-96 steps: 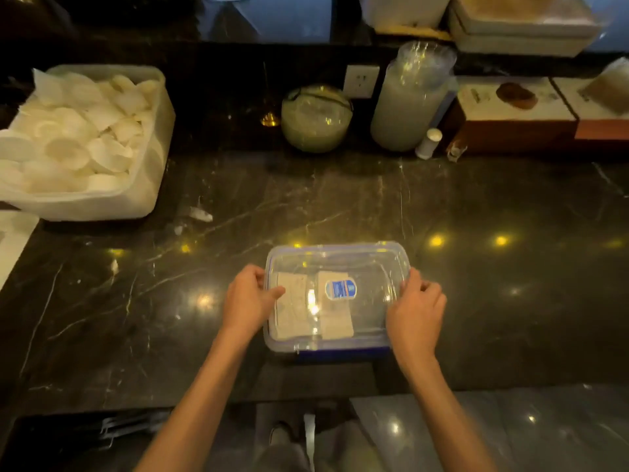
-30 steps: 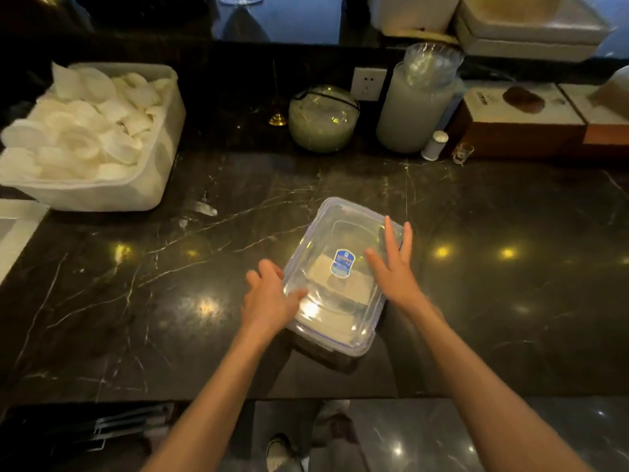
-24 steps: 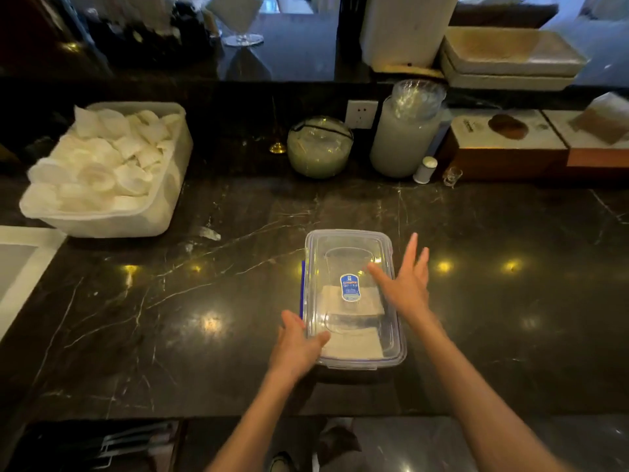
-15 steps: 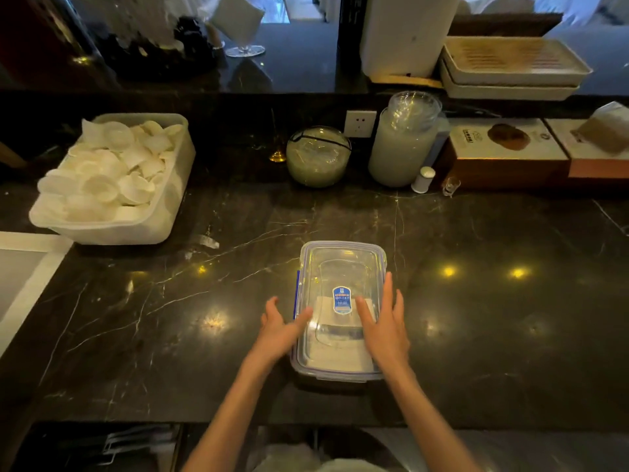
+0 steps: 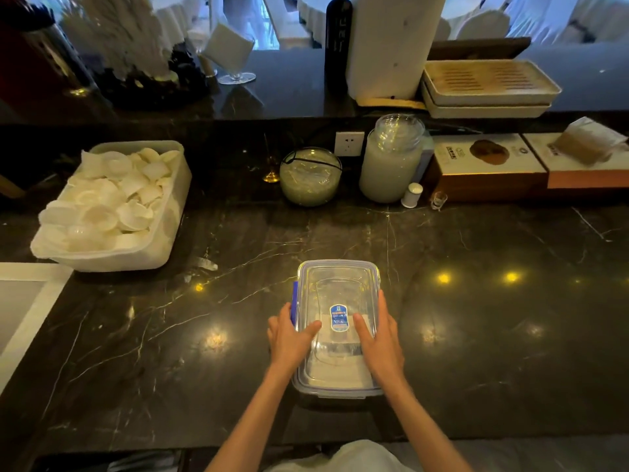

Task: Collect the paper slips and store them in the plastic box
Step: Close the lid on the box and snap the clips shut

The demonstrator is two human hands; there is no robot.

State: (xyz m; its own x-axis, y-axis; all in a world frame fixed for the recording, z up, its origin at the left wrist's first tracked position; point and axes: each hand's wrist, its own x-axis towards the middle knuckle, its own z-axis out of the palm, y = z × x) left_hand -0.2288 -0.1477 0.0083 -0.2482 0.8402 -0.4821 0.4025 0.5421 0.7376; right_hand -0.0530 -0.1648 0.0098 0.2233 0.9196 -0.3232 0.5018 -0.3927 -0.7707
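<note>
A clear plastic box (image 5: 337, 284) with a blue-trimmed lid and a blue label stands lengthwise on the dark marble counter, lid on. Pale paper slips (image 5: 335, 373) lie inside, seen through the lid. My left hand (image 5: 289, 338) clasps the box's left side, thumb on the lid. My right hand (image 5: 379, 338) clasps the right side, thumb also lying on the lid. Both hands grip the near half of the box.
A white tub (image 5: 112, 209) heaped with small white cups sits at the back left. A round glass bowl (image 5: 310, 177), a tall jar (image 5: 391, 161), a small white bottle (image 5: 411, 195) and flat boxes (image 5: 486, 165) line the back. The counter's front edge runs just below the box.
The box was turned from crosswise to lengthwise and pushed away from me. My hands have since slid in and closed on its two long sides.
</note>
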